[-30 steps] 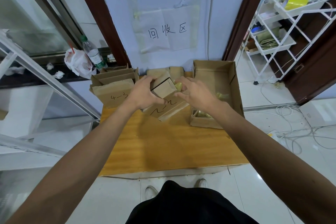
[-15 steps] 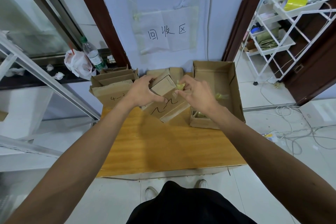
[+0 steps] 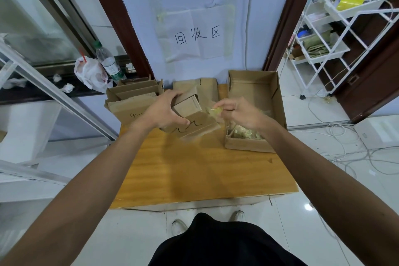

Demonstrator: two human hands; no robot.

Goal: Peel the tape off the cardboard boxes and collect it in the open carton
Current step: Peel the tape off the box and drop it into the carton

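Note:
A small cardboard box (image 3: 190, 114) with a black squiggle drawn on it sits tilted at the far middle of the wooden table (image 3: 194, 170). My left hand (image 3: 164, 110) grips its left side. My right hand (image 3: 239, 112) pinches a crumpled strip of yellowish clear tape (image 3: 216, 112) just right of the box, over the left wall of the open carton (image 3: 278, 101). A pile of peeled tape (image 3: 244, 133) lies in the carton's near end.
A stack of flattened cardboard boxes (image 3: 133, 101) marked "4-" stands at the table's far left, with more cardboard (image 3: 205, 88) behind the held box. A bottle and a plastic bag rest on the left ledge. A white rack (image 3: 336, 34) and floor cables are on the right.
My right hand has pulled away to the right with the tape strip, now over the carton's edge. My left hand keeps holding the box, which has tipped slightly.

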